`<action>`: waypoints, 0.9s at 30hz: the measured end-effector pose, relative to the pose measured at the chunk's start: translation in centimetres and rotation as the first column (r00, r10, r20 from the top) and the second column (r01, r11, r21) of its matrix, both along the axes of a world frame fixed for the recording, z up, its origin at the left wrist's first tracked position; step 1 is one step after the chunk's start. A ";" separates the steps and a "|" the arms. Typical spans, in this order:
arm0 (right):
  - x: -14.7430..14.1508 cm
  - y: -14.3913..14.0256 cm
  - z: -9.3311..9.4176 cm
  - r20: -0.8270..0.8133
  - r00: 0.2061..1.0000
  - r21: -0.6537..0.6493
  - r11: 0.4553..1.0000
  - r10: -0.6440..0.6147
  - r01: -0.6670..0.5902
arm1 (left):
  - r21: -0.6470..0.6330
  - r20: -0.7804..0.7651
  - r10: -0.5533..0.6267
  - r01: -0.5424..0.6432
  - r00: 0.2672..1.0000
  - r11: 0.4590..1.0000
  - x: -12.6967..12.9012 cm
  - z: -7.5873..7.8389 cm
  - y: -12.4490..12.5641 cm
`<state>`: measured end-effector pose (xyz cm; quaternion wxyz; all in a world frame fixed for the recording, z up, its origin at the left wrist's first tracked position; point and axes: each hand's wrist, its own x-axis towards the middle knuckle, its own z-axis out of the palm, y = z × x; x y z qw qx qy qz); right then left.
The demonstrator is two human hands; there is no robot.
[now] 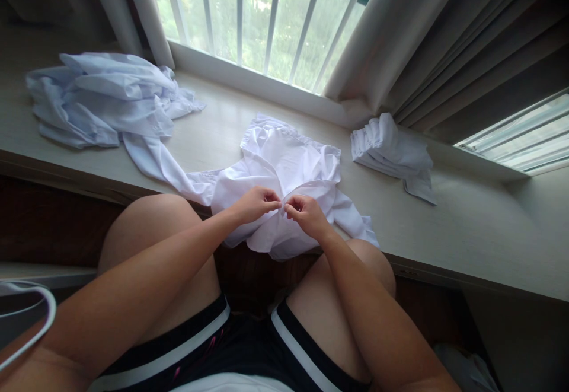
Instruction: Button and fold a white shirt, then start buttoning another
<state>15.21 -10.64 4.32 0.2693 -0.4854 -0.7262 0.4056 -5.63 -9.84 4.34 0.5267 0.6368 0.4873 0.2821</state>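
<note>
A white shirt (pixel 302 152) lies spread on the wooden ledge in front of me, its lower part hanging over the front edge between my knees. One sleeve (pixel 155 163) stretches out to the left and the other (pixel 353 217) to the right. At the middle of the shirt, my left hand (pixel 262 201) pinches one front edge. My right hand (pixel 304 211) pinches the opposite front edge, and the fingertips of both hands almost meet. Any button between them is too small to make out.
A loose heap of white clothes (pixel 102 98) sits on the ledge (pixel 466 232) at the left. A folded white stack (pixel 393 149) stands at the right. Behind are a barred window (pixel 253 18) and grey curtains (pixel 400 42). A white cable (pixel 48 309) curves at the lower left.
</note>
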 end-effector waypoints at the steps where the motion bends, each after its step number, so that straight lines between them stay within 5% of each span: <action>1: 0.1 0.0 -0.1 -0.001 1.000 -0.004 1.000 -0.005 0.005 | -0.009 0.009 0.010 -0.010 1.000 1.000 -0.1 0.0 0.0; 27: 0.1 0.1 -0.3 -0.029 0.999 -0.038 0.999 -0.015 0.014 | 0.040 -0.025 -0.024 0.025 0.999 0.999 -0.1 -0.5 0.1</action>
